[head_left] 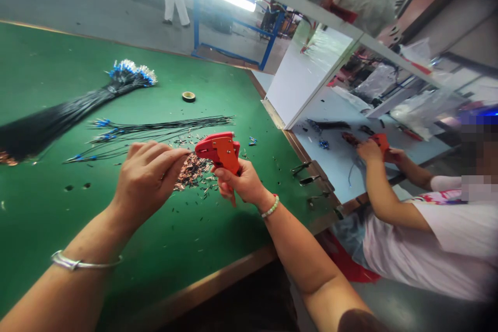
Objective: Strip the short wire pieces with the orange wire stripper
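While your left hand [150, 179] keeps thumb and fingers pinched together on a thin dark wire [182, 153], whose tip meets the nose of a red plastic pistol-grip wire tool [221, 153], your right hand [237, 185] is clamped around that tool's grip. Your 2 hands stand just apart, the tool above a heap of copper-coloured wire scraps [193, 172] on the green work mat [116, 228]. Around them on the mat lie a thick bundle of black wires with blue and silver terminals [78, 105] at upper left, a loose spread of black wires with blue ends [155, 128] just behind your hands, a small roll of tan tape [189, 96] farther off, and a few small blue terminals [252, 140] beside the tool. A silver bangle [73, 260] circles your left wrist, a beaded bracelet [270, 206] your right. Past the mat's brown wooden edge [218, 275], a co-worker in a white shirt [412, 249] sits at a pale table [330, 166], hands [368, 150] on a second red tool [382, 141].
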### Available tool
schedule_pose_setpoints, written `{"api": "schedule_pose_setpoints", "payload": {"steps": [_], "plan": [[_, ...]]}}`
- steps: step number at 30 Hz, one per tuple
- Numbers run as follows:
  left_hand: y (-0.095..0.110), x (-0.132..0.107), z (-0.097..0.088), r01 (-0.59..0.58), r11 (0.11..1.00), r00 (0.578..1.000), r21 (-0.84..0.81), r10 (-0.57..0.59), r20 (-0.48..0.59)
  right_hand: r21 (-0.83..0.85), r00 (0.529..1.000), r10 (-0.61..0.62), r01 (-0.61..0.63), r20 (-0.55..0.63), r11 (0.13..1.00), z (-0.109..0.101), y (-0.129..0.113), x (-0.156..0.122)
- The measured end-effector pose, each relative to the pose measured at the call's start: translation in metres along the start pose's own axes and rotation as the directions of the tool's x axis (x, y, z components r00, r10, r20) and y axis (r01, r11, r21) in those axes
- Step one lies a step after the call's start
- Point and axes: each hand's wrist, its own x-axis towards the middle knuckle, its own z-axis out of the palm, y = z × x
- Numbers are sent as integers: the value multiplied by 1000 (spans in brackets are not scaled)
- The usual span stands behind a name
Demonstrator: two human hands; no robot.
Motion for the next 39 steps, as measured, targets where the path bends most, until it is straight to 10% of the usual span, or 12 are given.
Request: {"api": "schedule_pose_setpoints", "payload": {"steps": [14,39], "plan": [[-3,-2,1,5,1000,999,9,-5,-32,67,955,114,-137,275,988,-17,-11,-6],[-1,0,-1,-33,997,997,74,28,74,-50,956,158,-150,248,987,-14,-14,-5]]}}
